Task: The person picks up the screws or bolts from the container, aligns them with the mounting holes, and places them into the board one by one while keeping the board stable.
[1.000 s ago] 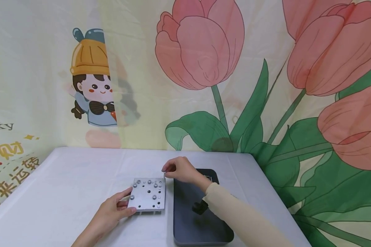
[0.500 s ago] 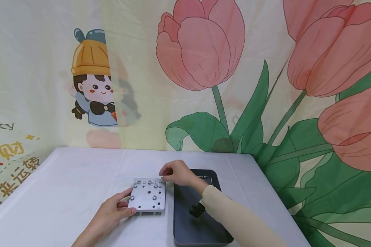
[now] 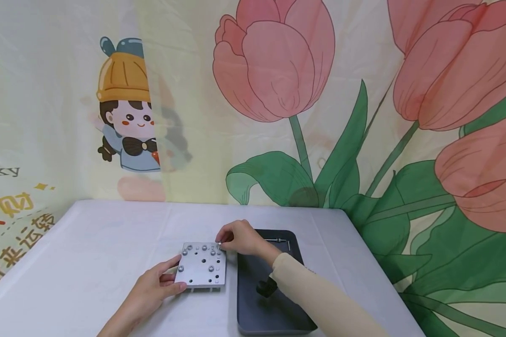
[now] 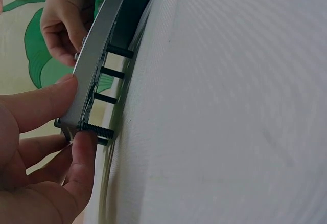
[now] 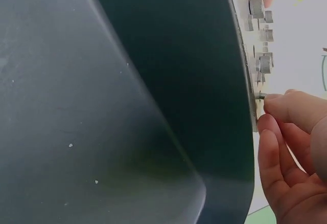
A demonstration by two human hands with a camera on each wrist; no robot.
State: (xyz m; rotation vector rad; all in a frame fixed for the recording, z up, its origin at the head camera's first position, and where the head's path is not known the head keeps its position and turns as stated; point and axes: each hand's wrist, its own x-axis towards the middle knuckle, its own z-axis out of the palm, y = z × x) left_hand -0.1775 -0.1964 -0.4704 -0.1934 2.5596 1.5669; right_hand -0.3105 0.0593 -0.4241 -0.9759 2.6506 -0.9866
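Note:
A square silver metal plate is held a little above the table, with several socket-head screws in its holes. My left hand grips its left edge, thumb on top and fingers beneath. In the left wrist view, threaded shanks stick out of the plate's underside. My right hand is at the plate's far right corner. Its thumb and fingertips pinch a small screw, which stands in or on a hole there; the fingertips hide most of it.
A dark grey tray lies just right of the plate, under my right forearm. Small metal pieces sit at its far end. My right wrist carries a black device. A white cloth covers the table, with a printed backdrop behind.
My right hand has moved left and down from beside the plate's far right corner, and the screw has sunk lower at that corner. The left hand and plate have stayed almost still.

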